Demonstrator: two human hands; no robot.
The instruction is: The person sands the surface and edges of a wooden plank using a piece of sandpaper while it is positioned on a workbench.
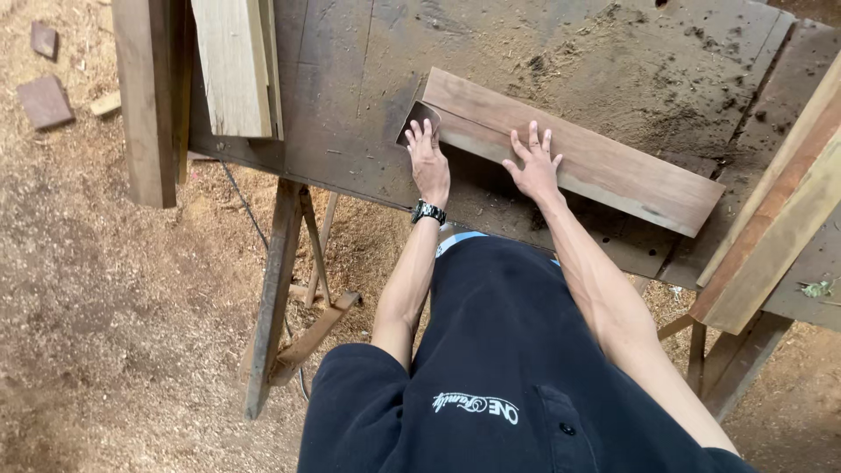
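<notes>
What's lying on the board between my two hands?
Nothing. In the head view, the stretch of the reddish board between the left hand and the right hand is bare wood, with both palms flat on it.

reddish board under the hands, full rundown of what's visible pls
The reddish board is a long, flat plank of reddish-brown wood with a paler strip along its near edge. It lies flat and slanted across the dusty workbench, its ends cut square. The left hand presses at its left end, the right hand lies spread on its near edge. Sawdust surrounds it.
</notes>
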